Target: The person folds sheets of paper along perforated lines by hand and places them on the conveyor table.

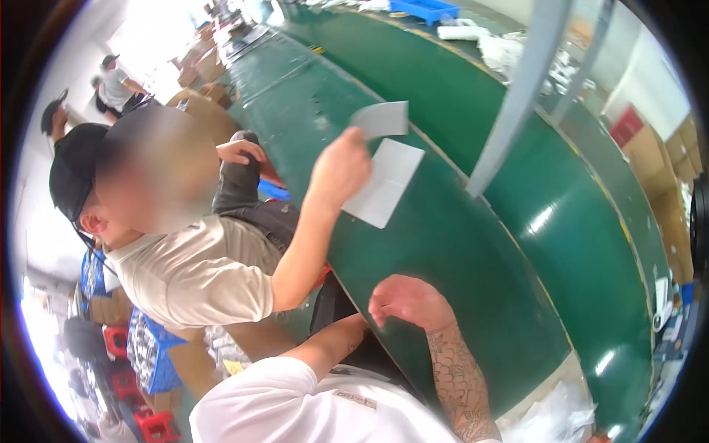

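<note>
My right hand (pixel 412 301) is over the green table (pixel 458 258), near its front edge. Its fingers are curled and close together, with nothing visible in them. The tattooed right forearm comes up from the bottom. My left arm (pixel 341 345) reaches to the table's edge; its hand does not show. Beyond my right hand, a co-worker's hand (pixel 343 166) in a blurred pinch is at a grey-white sheet (pixel 382 119), which is raised over the table. A second pale sheet (pixel 388 181) lies below it, partly hidden by that hand.
The co-worker (pixel 199 269) in a beige shirt and black cap sits at the left. A grey post (pixel 521 96) stands beyond the table. Clear plastic (pixel 550 413) lies at the lower right, cardboard boxes (pixel 650 159) stand at the far right, and a blue crate (pixel 151 354) is at the lower left.
</note>
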Tool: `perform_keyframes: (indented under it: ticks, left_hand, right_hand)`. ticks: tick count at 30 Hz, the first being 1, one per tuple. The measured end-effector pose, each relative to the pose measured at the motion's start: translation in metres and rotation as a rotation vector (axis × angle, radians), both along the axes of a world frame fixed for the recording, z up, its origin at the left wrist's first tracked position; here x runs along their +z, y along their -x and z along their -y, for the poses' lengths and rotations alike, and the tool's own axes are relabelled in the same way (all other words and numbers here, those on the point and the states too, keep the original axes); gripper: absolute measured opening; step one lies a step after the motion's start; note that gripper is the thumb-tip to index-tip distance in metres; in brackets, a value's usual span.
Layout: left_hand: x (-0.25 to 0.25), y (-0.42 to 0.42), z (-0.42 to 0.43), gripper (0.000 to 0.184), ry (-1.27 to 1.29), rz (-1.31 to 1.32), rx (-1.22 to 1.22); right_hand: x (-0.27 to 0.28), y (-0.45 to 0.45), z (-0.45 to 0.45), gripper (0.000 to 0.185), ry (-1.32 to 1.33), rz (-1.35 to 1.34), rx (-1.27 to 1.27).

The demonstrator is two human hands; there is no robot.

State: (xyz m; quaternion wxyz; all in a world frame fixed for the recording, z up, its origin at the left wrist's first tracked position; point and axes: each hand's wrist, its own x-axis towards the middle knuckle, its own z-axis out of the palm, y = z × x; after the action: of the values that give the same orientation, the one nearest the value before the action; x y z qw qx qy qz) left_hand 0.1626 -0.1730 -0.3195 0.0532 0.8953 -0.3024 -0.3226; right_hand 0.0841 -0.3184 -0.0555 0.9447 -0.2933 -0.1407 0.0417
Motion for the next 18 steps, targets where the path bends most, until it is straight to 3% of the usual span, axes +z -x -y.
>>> perform_keyframes:
  ticks: [6,9,12,15,16,18]
  left_hand:
    - [-0.009,-0.014,0.021,0.035,0.058,0.053,-0.091]
    - [0.015,0.024,0.023,0.033,0.302,0.084,-0.287]
    - [0.089,0.028,-0.007,0.032,0.632,0.086,-0.768]
    - [0.207,-0.005,-0.032,0.030,0.194,-0.413,-1.162]
    - [0.249,-0.013,-0.030,0.029,-0.025,-0.617,-1.206]
    - [0.313,-0.026,-0.029,0.028,0.238,-0.665,-0.846]
  right_hand:
    - [-0.007,-0.003,-0.004,0.045,0.069,0.031,0.055]
    - [-0.011,-0.002,0.001,0.044,0.049,0.015,0.025]
    - [-0.012,-0.002,0.005,0.044,-0.054,0.074,-0.010]
    - [-0.002,0.003,0.028,0.045,-0.050,0.138,-0.131]
    - [0.001,0.011,0.036,0.045,-0.050,0.181,-0.211]
    - [0.009,0.024,0.052,0.044,-0.026,0.169,-0.283]
